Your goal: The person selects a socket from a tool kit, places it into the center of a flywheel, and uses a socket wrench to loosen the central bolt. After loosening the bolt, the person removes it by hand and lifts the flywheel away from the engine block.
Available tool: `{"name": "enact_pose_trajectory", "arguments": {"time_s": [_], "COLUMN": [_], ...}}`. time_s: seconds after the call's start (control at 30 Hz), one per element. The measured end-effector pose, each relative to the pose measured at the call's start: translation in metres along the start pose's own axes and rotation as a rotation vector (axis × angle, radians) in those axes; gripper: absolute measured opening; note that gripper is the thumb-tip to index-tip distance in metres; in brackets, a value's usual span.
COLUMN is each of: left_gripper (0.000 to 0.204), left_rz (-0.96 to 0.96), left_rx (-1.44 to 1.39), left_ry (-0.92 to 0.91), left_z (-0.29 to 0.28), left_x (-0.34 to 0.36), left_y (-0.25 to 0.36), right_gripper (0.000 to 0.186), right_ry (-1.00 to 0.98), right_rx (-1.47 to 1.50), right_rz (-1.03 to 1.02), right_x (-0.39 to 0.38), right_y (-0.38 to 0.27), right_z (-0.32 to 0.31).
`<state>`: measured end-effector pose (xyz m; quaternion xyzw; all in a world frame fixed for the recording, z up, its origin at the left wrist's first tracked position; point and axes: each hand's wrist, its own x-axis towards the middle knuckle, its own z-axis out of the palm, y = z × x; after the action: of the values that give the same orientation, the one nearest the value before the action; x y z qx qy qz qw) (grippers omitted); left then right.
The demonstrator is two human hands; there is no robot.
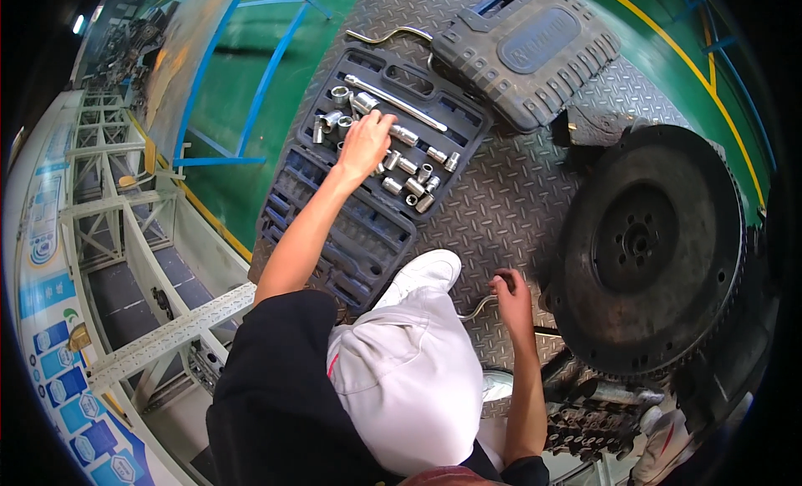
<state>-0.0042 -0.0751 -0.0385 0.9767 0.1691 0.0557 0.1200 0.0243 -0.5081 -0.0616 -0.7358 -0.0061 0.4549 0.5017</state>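
My left hand is over the open dark socket case, fingers bent down and closed among the chrome sockets. Its fingertips are partly hidden, so what they pinch cannot be made out. A large socket sits just beyond the fingers, and a chrome cylindrical piece lies right beside them. Farther up in the case rests a long chrome bar. My right hand hangs with loosely curved, parted fingers and nothing visible in them. Next to it, a bent metal rod lies on the plate.
A closed dark tool case is at the top, beside another bent rod. At the right stands a big round flywheel, with dark engine parts below. Tread plate lies underfoot; a white metal frame runs along the left.
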Motion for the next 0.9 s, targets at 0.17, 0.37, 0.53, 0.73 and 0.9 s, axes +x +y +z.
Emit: {"name": "enact_pose_trajectory", "arguments": {"time_s": [0.17, 0.37, 0.53, 0.73, 0.9], "left_gripper": [0.028, 0.028, 0.033, 0.036, 0.036], "left_rz": [0.014, 0.066, 0.344, 0.449, 0.307], "left_rx": [0.093, -0.594, -0.707, -0.926, -1.010], "left_ry": [0.017, -0.078, -0.124, -0.226, -0.268], "left_z": [-0.038, -0.087, -0.099, -0.096, -0.092], "left_x": [-0.002, -0.014, -0.016, -0.019, -0.026], "left_y": [0.018, 0.135, 0.207, 0.220, 0.217], "right_gripper": [0.026, 0.028, 0.043, 0.036, 0.036], "right_ry": [0.009, -0.118, -0.181, -0.125, -0.089], "right_rx": [-0.088, 0.257, 0.846, 0.763, 0.800], "right_rz": [0.038, -0.144, -0.280, -0.296, -0.314], "right_x": [-0.008, -0.025, -0.029, -0.047, -0.053], "right_y": [-0.005, -0.074, -0.131, -0.151, -0.156], "right_z": [0.003, 0.020, 0.017, -0.001, -0.004]}}
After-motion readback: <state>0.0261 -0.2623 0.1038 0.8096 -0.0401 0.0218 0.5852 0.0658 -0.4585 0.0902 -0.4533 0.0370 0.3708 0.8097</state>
